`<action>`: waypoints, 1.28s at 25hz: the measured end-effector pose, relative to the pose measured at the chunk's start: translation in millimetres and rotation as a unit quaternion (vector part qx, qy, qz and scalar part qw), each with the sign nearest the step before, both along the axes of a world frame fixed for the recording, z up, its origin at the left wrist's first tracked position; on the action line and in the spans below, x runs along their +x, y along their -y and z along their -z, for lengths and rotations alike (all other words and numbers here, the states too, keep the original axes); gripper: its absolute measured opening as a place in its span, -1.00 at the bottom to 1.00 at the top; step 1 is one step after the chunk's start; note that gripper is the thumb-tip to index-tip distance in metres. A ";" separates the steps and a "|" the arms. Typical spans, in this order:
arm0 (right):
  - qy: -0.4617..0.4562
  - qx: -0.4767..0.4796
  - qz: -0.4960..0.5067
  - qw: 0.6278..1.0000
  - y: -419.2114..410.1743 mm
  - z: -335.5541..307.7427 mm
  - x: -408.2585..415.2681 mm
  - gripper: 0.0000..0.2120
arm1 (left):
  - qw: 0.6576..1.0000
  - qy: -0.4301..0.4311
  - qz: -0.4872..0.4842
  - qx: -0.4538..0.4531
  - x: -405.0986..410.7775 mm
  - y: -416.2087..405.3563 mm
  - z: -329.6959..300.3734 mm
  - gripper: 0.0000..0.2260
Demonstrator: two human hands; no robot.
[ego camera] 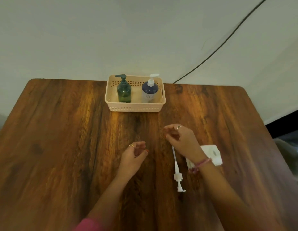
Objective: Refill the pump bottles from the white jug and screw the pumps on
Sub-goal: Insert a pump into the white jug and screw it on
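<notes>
Loose white plastic pump head with long dip tube (177,172) lying on brown wooden table (61,147), left hand (133,155) and right hand (181,139) hovering with fingers loosely curled, holding nothing, green pump bottle (124,90) and blue white-pumped bottle (150,90) upright in beige perforated basket (135,107), white packet (211,154) under right wrist.

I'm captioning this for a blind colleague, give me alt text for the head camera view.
Two bare hands, left hand and right hand, hover empty over a brown wooden table, beside a loose white pump with dip tube. At the far edge, a beige plastic basket holds a green pump bottle and a blue-and-white pump bottle.
</notes>
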State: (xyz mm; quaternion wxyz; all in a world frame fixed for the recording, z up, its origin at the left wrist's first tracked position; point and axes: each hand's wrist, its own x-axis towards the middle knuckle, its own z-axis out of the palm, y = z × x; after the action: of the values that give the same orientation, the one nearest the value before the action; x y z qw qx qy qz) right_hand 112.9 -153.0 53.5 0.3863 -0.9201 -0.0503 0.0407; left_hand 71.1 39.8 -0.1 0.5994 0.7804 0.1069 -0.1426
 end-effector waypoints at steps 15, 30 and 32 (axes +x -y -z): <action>-0.033 -0.345 -0.334 0.877 62.4 89.7 -99.6 -0.54 | 0.999 -0.001 0.014 0.048 -89.3 46.0 4.1 -0.75; 0.028 0.301 0.079 0.950 139.2 -61.6 -118.5 -0.80 | 0.987 0.004 0.123 0.103 -52.5 138.6 -17.4 -0.07; 0.050 0.314 0.102 0.943 148.3 -74.9 -110.3 -0.78 | 0.985 -0.003 0.153 0.081 -37.3 157.3 -23.8 0.01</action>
State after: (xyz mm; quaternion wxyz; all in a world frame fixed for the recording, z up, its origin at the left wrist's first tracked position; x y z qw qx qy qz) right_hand 2.6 -301.2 128.4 0.6550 -0.7529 0.0145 -0.0625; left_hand 33.8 -117.5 23.7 0.5050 0.8331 -0.0007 -0.2255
